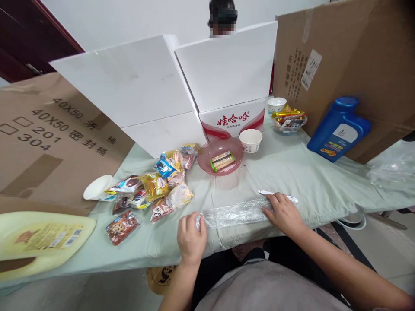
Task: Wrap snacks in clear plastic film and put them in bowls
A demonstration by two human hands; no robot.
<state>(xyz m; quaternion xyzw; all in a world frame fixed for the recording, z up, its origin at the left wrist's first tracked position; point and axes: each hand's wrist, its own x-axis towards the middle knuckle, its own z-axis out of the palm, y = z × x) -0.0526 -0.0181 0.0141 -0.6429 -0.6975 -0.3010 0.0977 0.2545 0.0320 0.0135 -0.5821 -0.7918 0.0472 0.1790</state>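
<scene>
Taking clock directions from the clear plastic strip (235, 214), we read red "娃哈哈" above "饮用纯净水" on the white carton (232, 122) at twelve, and "40X50 汤桶", "40X50 密封桶", "201" and "304" on the brown carton (65, 144) at ten. The blue jug's (340, 129) label, at two, is too small for us to read fully. Our left hand (191, 237) curls closed around the strip's nine-o'clock end; our right hand (285, 214), fingers half bent, pinches its three-o'clock end, just beside a slim white tool (293, 199). The strip lies near the counter's (155, 246) front edge, at six. Pale green cloth (279, 162) stretches between the pink bowl (207, 151) and the jug, toward one.
</scene>
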